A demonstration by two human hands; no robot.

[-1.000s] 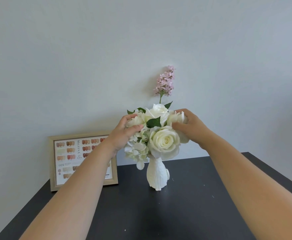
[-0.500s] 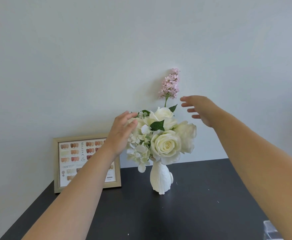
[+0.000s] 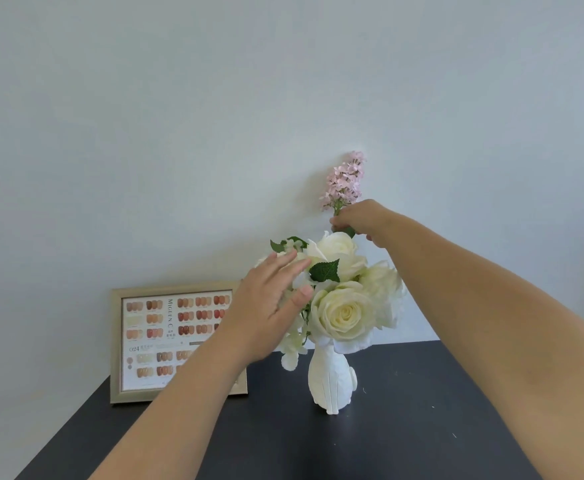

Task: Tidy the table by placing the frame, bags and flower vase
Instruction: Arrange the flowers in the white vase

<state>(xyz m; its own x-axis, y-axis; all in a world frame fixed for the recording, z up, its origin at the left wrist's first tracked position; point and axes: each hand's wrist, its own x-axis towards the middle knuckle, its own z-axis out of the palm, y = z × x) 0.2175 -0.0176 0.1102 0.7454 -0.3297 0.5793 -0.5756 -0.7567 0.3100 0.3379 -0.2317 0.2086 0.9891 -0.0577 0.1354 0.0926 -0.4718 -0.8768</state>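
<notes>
The flower vase (image 3: 332,382) stands at the centre of the dark bench (image 3: 404,427), with the frame (image 3: 176,341) leaning on the wall at lower left. The right hand (image 3: 363,218) pinches the stem of the pink sprig (image 3: 344,180); the left hand (image 3: 269,306) lies open against the white blooms. This looks like arranging the bouquet. Next, settle the sprig gently without tipping the vase. No bags are in view.
</notes>
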